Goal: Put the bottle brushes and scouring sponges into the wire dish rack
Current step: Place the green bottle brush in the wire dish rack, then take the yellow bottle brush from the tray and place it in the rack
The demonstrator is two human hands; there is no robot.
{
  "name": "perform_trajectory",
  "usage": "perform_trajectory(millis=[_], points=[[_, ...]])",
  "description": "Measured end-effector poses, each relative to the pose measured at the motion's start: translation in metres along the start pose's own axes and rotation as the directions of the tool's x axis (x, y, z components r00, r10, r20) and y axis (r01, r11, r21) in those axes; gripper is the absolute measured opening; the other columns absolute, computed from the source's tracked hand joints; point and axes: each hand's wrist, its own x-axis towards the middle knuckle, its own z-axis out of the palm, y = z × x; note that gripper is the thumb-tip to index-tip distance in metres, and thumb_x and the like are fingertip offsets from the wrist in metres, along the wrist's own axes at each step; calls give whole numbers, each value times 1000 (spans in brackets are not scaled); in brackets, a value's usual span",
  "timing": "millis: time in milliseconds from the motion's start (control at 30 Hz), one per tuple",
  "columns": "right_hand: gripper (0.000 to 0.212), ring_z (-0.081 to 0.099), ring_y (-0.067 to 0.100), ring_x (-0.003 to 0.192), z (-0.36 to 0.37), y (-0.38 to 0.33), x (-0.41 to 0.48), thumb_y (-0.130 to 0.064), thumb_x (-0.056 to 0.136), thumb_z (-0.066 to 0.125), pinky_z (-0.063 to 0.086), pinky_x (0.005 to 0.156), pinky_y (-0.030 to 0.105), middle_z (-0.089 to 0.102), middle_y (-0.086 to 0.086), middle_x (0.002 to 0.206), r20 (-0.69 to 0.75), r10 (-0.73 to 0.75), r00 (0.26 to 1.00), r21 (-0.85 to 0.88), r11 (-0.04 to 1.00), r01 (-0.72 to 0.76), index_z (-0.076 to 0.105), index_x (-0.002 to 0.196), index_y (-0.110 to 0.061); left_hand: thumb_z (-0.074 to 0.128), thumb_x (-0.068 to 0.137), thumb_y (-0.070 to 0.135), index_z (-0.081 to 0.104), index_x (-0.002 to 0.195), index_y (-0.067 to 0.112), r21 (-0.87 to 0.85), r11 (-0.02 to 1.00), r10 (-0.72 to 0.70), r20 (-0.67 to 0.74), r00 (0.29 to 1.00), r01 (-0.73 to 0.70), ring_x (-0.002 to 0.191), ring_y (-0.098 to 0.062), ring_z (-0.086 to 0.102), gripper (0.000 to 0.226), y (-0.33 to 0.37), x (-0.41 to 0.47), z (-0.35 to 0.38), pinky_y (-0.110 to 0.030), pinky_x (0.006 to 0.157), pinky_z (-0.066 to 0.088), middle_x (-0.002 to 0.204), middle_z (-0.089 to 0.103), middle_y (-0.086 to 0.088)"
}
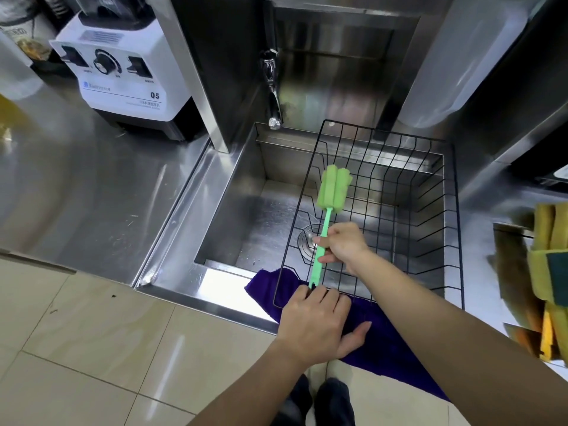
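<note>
A black wire dish rack (399, 167) sits across the right half of the steel sink (233, 192). My right hand (344, 244) grips the handle of a green bottle brush (333, 187), its sponge head raised over the rack's inside. My left hand (316, 321) rests on the rack's near rim, fingers touching the end of the brush handle. Yellow and green scouring sponges (550, 259) lie stacked at the right edge on the counter.
A purple cloth (384, 333) hangs over the sink's front edge under the rack. The faucet (272, 87) stands at the back of the sink. A white blender base (123, 75) is on the left counter. A translucent container (467, 63) stands at the back right.
</note>
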Motion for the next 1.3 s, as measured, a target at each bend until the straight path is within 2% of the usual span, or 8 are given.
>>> perform_trajectory(millis=[233, 367, 733, 833, 967, 1033, 1167, 1300], points=[[53, 53, 24, 57, -2, 2, -5, -56, 82, 58, 36, 50, 28, 49, 1, 53, -37, -166, 985, -588, 801, 113, 39, 54, -16, 45, 89, 53, 57, 67, 15, 6, 1000, -5, 18, 1000, 5, 58, -17, 48, 45, 0, 0, -1, -30, 57, 33, 62, 54, 1], [56, 59, 29, 64, -8, 5, -9, -61, 85, 48, 49, 63, 36, 57, 7, 61, -18, -190, 982, -507, 848, 155, 42, 57, -13, 47, 88, 52, 56, 66, 15, 2, 1000, -12, 13, 1000, 12, 57, -18, 47, 44, 0, 1, -1, -30, 56, 33, 61, 53, 1], [21, 60, 27, 72, -79, 8, -32, -30, 90, 50, 55, 79, 41, 64, 8, 77, -171, -254, 952, -350, 919, 182, 57, 76, -15, 39, 94, 49, 57, 64, 14, 15, 1000, 15, 26, 1000, -16, 54, -20, 49, 49, -3, 1, -2, -31, 53, 36, 60, 54, 0], [21, 61, 26, 66, -107, 13, -44, -24, 91, 49, 57, 76, 44, 64, 6, 70, -297, -298, 907, -312, 928, 203, 57, 73, -16, 38, 94, 49, 59, 67, 12, 9, 999, 31, 109, 994, -32, 57, -23, 52, 50, 5, 5, -4, -34, 56, 40, 64, 56, -2], [15, 65, 31, 84, -141, 22, -67, -21, 93, 50, 54, 81, 45, 67, 11, 82, -505, -357, 786, -274, 930, 246, 61, 87, -13, 37, 89, 55, 60, 73, 11, 3, 997, 70, 238, 969, -73, 57, -26, 53, 52, 40, 24, -3, -36, 57, 43, 63, 57, -5], [18, 63, 32, 91, -157, 30, -79, -20, 92, 49, 52, 82, 41, 69, 14, 91, -589, -361, 722, -297, 929, 222, 64, 93, -10, 36, 89, 56, 62, 76, 11, -11, 995, 94, 275, 957, -94, 58, -27, 54, 53, 61, 33, 1, -36, 56, 44, 65, 58, -6], [17, 62, 34, 96, -186, 65, -90, -14, 90, 51, 47, 82, 36, 67, 15, 92, -560, -253, 789, -298, 950, 92, 66, 92, -6, 35, 87, 58, 62, 75, 11, -45, 986, 164, 283, 945, -158, 56, -27, 56, 56, 79, 36, 9, -36, 53, 45, 66, 59, -7], [22, 58, 39, 105, -200, 104, -102, -9, 89, 51, 46, 85, 39, 64, 21, 110, -625, -246, 741, -375, 927, -9, 60, 106, 2, 38, 87, 57, 60, 73, 11, -37, 982, 189, 242, 952, -186, 57, -26, 55, 52, 78, 34, 13, -35, 52, 44, 65, 57, -6]])
